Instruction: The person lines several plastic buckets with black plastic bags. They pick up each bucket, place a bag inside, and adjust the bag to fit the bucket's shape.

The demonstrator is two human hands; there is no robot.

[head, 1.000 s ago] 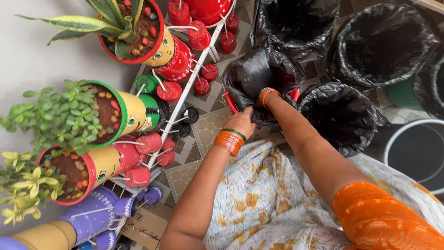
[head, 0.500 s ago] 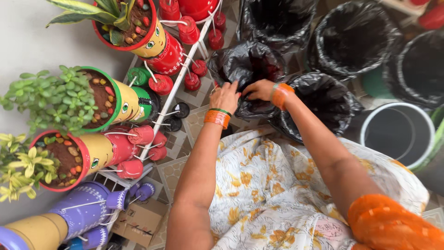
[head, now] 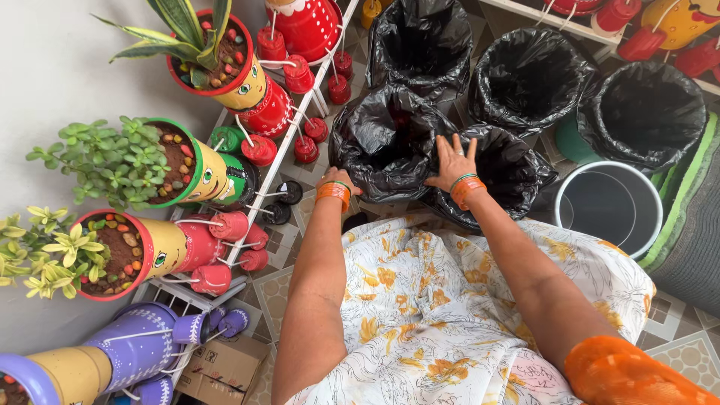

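A pot lined with a black plastic bag (head: 382,139) stands on the tiled floor right in front of me. My left hand (head: 339,182) is tucked under the near rim of that bag, its fingers hidden, with orange bangles at the wrist. My right hand (head: 453,161) lies flat with fingers spread on the bag's right side, where it meets a second black-lined pot (head: 506,172). Whether the left hand grips the plastic cannot be seen.
Three more black-lined pots (head: 420,37) (head: 529,75) (head: 649,112) stand behind, and an unlined grey pot (head: 609,202) at right. A white rack (head: 289,142) on the left holds painted doll-shaped planters (head: 225,71) with green plants. A cardboard box (head: 225,367) lies below.
Both hands have shifted around the near bag: the left dropped to its near rim, the right slid to its right side and spread flat. The view moved back, showing more pots.
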